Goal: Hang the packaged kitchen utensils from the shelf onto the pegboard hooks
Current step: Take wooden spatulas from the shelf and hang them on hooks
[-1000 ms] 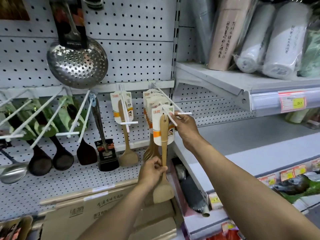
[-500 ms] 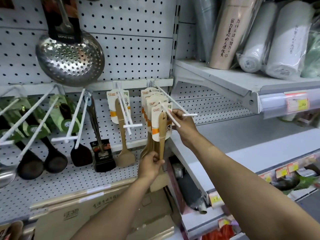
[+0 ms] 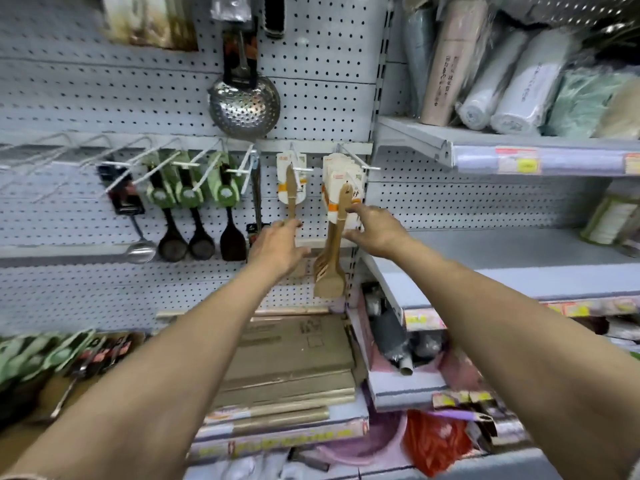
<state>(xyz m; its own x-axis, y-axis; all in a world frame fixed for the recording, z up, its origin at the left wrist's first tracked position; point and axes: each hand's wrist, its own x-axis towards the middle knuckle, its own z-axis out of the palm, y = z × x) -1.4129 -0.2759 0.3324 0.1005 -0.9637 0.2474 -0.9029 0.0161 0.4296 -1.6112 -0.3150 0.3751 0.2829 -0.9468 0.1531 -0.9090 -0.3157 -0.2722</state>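
Hanging upright, long axis twelve to six, carded pale wooden spatulas point(image 3: 334, 237) at nine o'clock of right hand point(image 3: 377, 232), fingers loose, grasping nothing; left hand point(image 3: 277, 247) relaxed, empty, farther off at eight o'clock.

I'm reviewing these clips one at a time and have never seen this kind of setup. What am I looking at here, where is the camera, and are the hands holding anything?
There is no machine here: a person wears a wide-angle camera on the head, so the single view looks forward and down along both bare forearms. In front is a shop pegboard with white hooks. A bunch of carded wooden spatulas hangs on one hook, and a single wooden spatula hangs on the hook to its left. Further left hang dark ladles with green cards, and above them a steel skimmer. Flat cardboard boxes lie on the shelf below. The left hand is open beside the single spatula's handle and grips nothing. The right hand is open too, with its fingers at the front card of the bunch; the blur hides whether they touch it.
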